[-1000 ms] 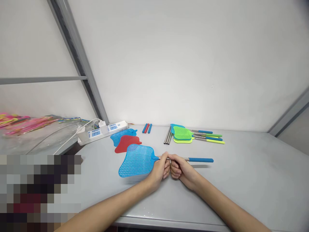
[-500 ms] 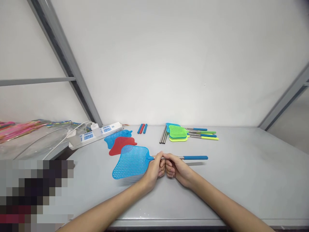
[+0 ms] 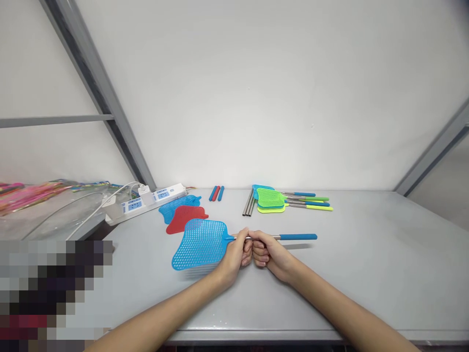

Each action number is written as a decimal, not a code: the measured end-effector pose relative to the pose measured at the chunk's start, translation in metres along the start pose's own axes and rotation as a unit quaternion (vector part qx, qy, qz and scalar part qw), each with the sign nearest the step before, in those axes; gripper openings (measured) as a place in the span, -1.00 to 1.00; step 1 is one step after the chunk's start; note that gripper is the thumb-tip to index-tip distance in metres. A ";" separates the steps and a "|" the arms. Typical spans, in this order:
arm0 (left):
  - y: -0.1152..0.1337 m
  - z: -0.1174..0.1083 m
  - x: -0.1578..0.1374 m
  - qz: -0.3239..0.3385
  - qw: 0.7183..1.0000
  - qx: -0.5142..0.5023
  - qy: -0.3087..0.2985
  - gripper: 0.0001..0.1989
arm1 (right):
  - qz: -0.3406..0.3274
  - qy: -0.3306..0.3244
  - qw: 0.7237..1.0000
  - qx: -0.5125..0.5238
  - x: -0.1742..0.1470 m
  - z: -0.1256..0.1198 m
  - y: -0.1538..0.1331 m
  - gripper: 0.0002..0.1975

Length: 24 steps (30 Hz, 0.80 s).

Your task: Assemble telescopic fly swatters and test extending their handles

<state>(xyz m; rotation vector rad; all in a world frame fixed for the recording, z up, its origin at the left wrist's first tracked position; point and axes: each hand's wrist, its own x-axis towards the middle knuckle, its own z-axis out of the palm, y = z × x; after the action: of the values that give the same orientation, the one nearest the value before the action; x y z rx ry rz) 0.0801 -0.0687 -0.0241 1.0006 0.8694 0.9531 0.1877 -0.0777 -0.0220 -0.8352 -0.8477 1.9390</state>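
A blue fly swatter (image 3: 201, 243) is held level just above the grey table, its perforated head to the left and its blue grip to the right. My left hand (image 3: 239, 252) is closed round the metal rod close to the head. Right beside it, my right hand (image 3: 266, 250) grips the same rod, thumbs nearly touching. Part of the rod is hidden by my fingers. Behind the held swatter, a red swatter head (image 3: 185, 220) and another blue swatter head (image 3: 176, 209) lie on the table.
Several assembled swatters (image 3: 271, 198) lie stacked at the back, beside metal tubes (image 3: 248, 205). Three loose grips (image 3: 216, 193), two blue and one red, rest near the wall. At the left are a power strip (image 3: 146, 204) with cables and plastic-wrapped colourful items (image 3: 40, 195). The table's front edge (image 3: 256, 336) runs below my arms.
Both hands keep their hold on the swatter's rod. The whole view has shifted very slightly; nothing else has visibly moved.
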 end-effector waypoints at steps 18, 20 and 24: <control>-0.001 0.000 0.001 -0.010 1.000 -0.014 -0.011 -0.58 | -0.027 -0.004 1.000 0.011 -0.001 0.000 0.001 -0.66; -0.001 0.000 0.002 -0.007 0.999 -0.023 -0.020 -0.59 | -0.030 -0.002 0.999 0.013 0.000 -0.001 0.001 -0.67; -0.001 0.000 0.002 -0.013 0.999 -0.022 -0.027 -0.58 | -0.032 0.001 0.999 0.018 0.001 -0.002 0.002 -0.67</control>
<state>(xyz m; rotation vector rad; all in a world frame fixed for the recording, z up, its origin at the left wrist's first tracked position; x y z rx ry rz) 0.0814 -0.0668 -0.0254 0.9715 0.8117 0.9159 0.1882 -0.0768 -0.0249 -0.7793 -0.8259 1.8929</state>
